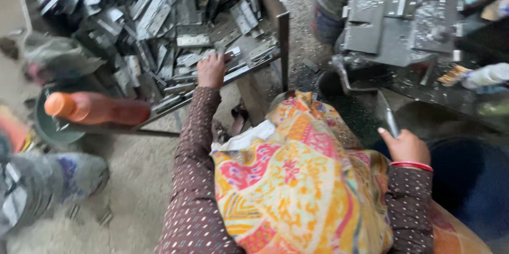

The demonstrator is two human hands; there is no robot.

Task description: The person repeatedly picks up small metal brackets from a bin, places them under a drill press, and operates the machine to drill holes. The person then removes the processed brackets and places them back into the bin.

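I am reaching my left hand (211,70) out to the heap of grey metal hinge plates (154,15) piled on the low counter (281,31) to my left, and my fingers are curling down over one plate (231,54) at the near edge of the heap, closing on it; the blur is keeping me from telling whether it is lifted off the pile or lying on it. My right hand (405,145) is wrapping around the grey metal lever handle (388,116) that is sticking up and slightly toward me from the press machine (397,15) on my right, thumb pointing up along the bar. A red bangle (412,165) is sitting on that wrist, and both my arms are in brown dotted sleeves (193,180). A bright yellow, orange and pink patterned cloth (297,180) is draping over my lap between my two arms. More hinge plates are lying on the bed of the machine, sprinkled with shiny metal shavings. An orange plastic bottle (95,108) is lying on its side just beside the near left corner of the heap, well apart from my left hand. The floor (143,180) below is sandy and grey.
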